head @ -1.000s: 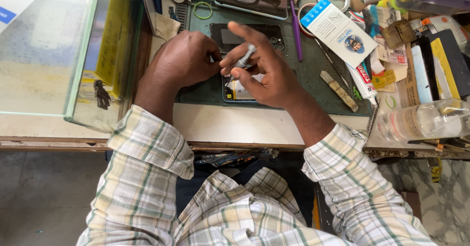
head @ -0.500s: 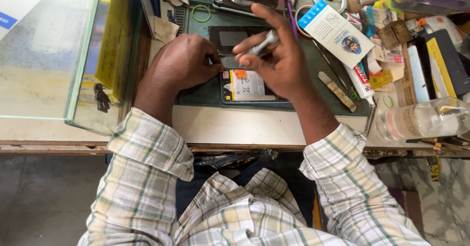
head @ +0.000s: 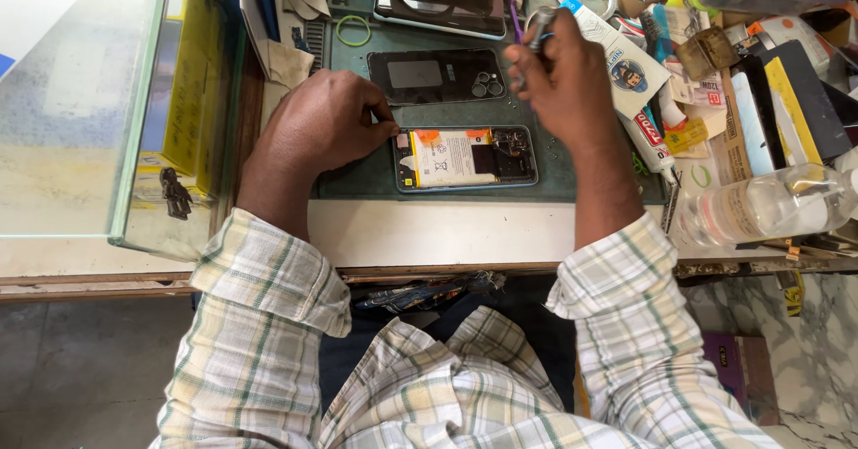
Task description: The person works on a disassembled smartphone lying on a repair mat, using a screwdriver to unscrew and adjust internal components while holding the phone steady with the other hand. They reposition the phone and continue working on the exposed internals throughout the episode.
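Our right hand is curled shut around a slim metal-tipped tool, probably a small screwdriver, held up above the far end of the mat and well clear of the phone. Our left hand is mostly closed too, holding nothing, with its fingertips pressed on the left edge of the opened phone to pin it.

That phone lies flat on the green work mat, back off, so we see the pale battery and the dark board next to it. Just beyond it sits the detached black back cover, and beyond that another phone. To the right there's a glue tube among a heap of boxes and packets, and a clear plastic bottle lying on its side by the table edge. A green rubber band rests at the top left of the mat.

What could go wrong, we'd say: the tip coming down off-target and jabbing the battery or scratching the board, since only a few fingertips steady the phone. Tiny screws could also roll off into all that clutter.
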Demonstrator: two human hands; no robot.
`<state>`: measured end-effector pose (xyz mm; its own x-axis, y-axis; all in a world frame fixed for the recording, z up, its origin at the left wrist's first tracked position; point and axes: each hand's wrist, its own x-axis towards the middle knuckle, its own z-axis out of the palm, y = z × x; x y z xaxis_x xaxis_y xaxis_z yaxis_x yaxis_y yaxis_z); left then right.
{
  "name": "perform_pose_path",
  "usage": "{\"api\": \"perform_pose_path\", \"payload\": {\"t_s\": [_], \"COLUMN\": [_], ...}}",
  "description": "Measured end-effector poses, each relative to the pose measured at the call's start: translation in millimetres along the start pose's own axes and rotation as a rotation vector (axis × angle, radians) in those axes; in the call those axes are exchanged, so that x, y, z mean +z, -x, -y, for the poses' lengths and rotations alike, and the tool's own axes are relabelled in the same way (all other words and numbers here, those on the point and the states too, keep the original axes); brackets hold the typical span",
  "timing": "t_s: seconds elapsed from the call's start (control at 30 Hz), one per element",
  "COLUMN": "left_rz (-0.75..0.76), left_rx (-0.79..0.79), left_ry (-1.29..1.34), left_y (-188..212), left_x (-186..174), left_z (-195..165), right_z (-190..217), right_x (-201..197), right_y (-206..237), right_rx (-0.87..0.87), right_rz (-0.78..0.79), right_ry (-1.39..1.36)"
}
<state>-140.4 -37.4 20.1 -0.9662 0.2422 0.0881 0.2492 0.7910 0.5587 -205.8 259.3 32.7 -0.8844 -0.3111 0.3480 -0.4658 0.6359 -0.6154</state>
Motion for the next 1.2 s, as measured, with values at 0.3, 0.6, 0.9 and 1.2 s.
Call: {"api": "perform_pose_path", "payload": {"t_s": [0.3, 0.6, 0.9, 1.2], "left_rz": [-0.016, -0.001, 0.009, -0.072], "left_rx": [0.010, -0.008, -0.004, 0.065], "left_ry": [0.006, -0.004, -0.020, -0.053], "left_y": [1.0, 0.5, -1.0, 3.8], "left_x": [-1.1, 0.1, 1.9, -1.3], "left_z": [-1.7, -2.1, -0.6, -3.4], "right_z": [-17.8, -15.4, -10.7, -10.9], "right_x": [-5.4, 1.6, 0.0, -0.2], "right_y": [2.0, 2.0, 3.5, 4.3], "right_rx": [0.036, 0.041, 0.086, -0.122], "right_rz": [-0.023, 0.007, -0.007, -0.097], "right_ry": [-0.118, -0.119, -0.149, -0.117]}}
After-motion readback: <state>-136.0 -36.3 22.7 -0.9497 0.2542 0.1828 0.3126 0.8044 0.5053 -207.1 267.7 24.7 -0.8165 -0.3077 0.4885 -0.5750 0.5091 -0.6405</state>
